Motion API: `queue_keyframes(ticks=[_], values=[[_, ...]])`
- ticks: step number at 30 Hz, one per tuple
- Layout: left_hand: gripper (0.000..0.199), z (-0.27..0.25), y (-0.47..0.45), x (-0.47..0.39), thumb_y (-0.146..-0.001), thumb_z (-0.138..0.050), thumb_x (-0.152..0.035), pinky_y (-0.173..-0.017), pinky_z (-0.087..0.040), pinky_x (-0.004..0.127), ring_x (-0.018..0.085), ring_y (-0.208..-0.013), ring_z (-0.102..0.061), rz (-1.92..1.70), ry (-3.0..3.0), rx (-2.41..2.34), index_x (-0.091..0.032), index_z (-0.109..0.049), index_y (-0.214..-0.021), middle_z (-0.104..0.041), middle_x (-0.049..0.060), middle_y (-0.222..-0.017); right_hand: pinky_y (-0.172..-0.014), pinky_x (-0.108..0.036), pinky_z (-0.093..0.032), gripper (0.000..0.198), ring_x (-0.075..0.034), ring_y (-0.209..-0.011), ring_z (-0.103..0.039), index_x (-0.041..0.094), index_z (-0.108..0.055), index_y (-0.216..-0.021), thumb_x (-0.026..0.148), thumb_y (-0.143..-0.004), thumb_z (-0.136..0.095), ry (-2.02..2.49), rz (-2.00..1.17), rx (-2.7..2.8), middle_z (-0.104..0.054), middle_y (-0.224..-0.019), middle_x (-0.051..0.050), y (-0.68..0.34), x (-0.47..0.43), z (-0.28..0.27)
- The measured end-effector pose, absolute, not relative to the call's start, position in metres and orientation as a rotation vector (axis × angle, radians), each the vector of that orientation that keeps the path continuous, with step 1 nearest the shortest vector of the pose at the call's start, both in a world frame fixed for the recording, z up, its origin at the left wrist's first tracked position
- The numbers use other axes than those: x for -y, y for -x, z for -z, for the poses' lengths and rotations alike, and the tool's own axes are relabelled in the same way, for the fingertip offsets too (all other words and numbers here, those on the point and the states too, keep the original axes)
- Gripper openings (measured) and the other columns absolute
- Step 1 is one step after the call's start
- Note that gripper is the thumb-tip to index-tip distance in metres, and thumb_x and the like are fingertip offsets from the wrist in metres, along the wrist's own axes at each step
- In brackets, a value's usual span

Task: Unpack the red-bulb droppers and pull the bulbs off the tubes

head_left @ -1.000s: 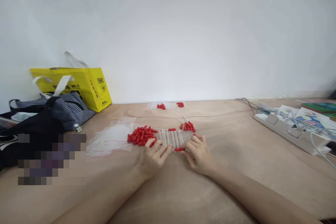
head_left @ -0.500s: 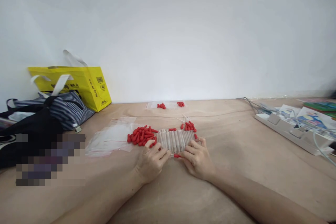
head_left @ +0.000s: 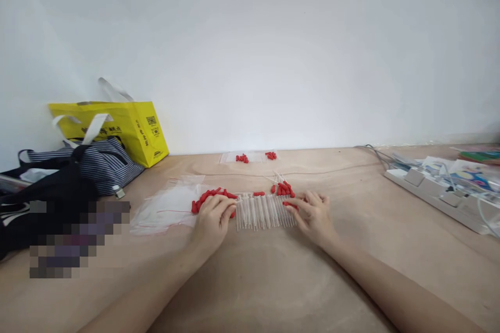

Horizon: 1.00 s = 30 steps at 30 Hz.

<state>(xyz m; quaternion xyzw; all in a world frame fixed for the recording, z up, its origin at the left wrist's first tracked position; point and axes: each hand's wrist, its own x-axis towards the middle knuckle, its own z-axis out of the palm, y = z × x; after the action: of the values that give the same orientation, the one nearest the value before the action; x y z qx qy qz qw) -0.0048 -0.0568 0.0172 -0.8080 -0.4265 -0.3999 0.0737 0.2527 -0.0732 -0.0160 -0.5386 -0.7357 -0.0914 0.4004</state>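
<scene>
A row of thin clear tubes point(head_left: 260, 213) lies side by side on the wooden table, pointing away from me. At its left end is a pile of red rubber bulbs point(head_left: 205, 197), partly covered by my left hand point(head_left: 213, 216). That hand's thumb and fingers are closed together at the pile's edge; whatever they hold is hidden. At the row's right end my right hand point(head_left: 312, 213) pinches a red rubber bulb point(head_left: 289, 204). Just behind the row lie several droppers with red bulbs point(head_left: 284, 188), and one more red bulb point(head_left: 258, 194) rests along its far edge.
Clear plastic bags point(head_left: 167, 205) are spread left of the pile. A filled bag point(head_left: 255, 156) with red-bulbed droppers lies by the wall. Farther left stand a yellow bag point(head_left: 146, 135) and a striped bag point(head_left: 103, 166); a white power strip point(head_left: 437, 200) with cables is at right.
Both hands have left the near edge of the tubes and moved apart: the left up to the bulb pile, the right to the row's right end. The red-tipped piece at the near edge is gone from there.
</scene>
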Motion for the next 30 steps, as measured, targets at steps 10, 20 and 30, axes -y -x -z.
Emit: queue_keyframes(ticks=[10,20,30], values=[[0.016,-0.035,-0.007,0.014,-0.071,-0.045,-0.012,-0.046,-0.040,0.018,0.009,-0.046,-0.056,0.841,2.641,2.469,-0.014,-0.055,-0.083,-0.062,-0.002,-0.055,-0.072,-0.037,-0.029,0.032,-0.020,-0.072,-0.057,0.025,-0.066,-0.077,0.045,-0.078,-0.041,2.031,-0.179,1.583,-0.066,-0.073,-0.003,-0.280,0.051,0.014],[0.023,-0.030,-0.025,0.006,-0.067,-0.051,-0.017,-0.038,-0.033,0.021,0.013,-0.036,-0.051,0.534,2.538,2.421,-0.014,-0.054,-0.089,-0.057,-0.002,-0.043,-0.074,-0.036,-0.030,0.041,-0.021,-0.075,-0.058,0.025,-0.065,-0.067,0.048,-0.081,-0.035,2.027,-0.286,1.662,-0.066,-0.067,-0.002,-0.275,0.046,0.013],[0.025,-0.025,-0.024,0.001,-0.069,-0.052,-0.024,-0.040,-0.034,0.020,0.013,-0.037,-0.053,0.469,2.579,2.352,-0.013,-0.054,-0.091,-0.057,-0.003,-0.041,-0.073,-0.034,-0.025,0.034,-0.020,-0.078,-0.055,0.024,-0.065,-0.074,0.041,-0.081,-0.037,1.928,-0.023,1.615,-0.066,-0.074,-0.003,-0.265,0.046,0.011]])
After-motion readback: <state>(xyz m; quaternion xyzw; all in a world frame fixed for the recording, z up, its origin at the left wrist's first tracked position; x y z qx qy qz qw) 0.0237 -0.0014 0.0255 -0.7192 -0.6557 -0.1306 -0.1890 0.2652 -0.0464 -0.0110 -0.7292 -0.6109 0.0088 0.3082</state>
